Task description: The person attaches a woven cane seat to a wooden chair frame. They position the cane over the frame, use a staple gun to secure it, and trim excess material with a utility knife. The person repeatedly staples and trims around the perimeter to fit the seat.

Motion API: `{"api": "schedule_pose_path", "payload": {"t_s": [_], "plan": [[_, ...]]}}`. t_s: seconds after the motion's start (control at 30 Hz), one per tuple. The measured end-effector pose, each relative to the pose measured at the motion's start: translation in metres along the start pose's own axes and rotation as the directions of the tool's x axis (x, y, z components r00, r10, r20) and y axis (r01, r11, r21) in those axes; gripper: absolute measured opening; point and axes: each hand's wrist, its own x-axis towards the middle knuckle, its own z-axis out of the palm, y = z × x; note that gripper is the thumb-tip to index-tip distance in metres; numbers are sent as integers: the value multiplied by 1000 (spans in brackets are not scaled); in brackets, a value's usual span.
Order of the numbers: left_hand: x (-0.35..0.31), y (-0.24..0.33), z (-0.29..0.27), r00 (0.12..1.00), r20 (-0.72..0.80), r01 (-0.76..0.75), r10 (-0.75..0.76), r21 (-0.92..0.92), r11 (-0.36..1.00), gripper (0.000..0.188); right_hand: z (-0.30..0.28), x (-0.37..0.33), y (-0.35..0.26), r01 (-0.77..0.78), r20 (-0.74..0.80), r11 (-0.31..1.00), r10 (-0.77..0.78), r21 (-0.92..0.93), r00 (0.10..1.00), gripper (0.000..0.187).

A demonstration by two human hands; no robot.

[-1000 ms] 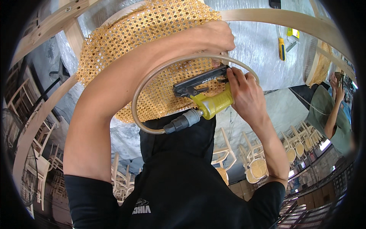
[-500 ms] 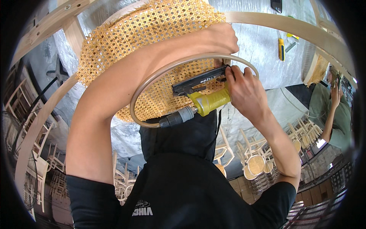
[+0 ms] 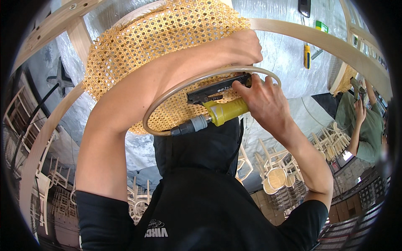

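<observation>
A sheet of woven cane webbing (image 3: 163, 31) with a ragged cut edge lies over a curved wooden frame piece in front of me. My left forearm reaches across it. My left hand (image 3: 245, 46) is closed at the webbing's right edge, knuckles up, its fingertips hidden. Below that forearm, my right hand (image 3: 268, 98) grips a yellow-and-black pneumatic staple gun (image 3: 226, 112) lying sideways over the webbing. Its nose end is hidden behind my right fingers. From the gun's coupling (image 3: 190, 126), a brownish air hose (image 3: 184, 83) loops over toward my right hand.
A curved wooden rail (image 3: 310, 33) runs off to the right. Plastic sheeting beyond it carries a yellow-handled screwdriver (image 3: 307, 56), a green-and-yellow item (image 3: 321, 26) and a phone (image 3: 305, 7). A co-worker in green (image 3: 364, 125) handles a tool at far right. Wooden chairs (image 3: 274, 178) stand below.
My right hand and the staple gun have tilted a little, and the right fingers have shifted on the gun. My left hand has stayed at the webbing's edge. The whole view has shifted slightly.
</observation>
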Motion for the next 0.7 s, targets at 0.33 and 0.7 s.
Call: {"api": "schedule_pose_path", "payload": {"t_s": [0.33,0.7], "plan": [[-5,-1,-2,998,-58,-10,4,-106,994,24,10,-8,1,10,-47,999,-13,-51,999,26],[0,0,-8,992,128,26,-22,-30,999,24,15,-31,4,-54,-132,987,34,-150,991,53]]}}
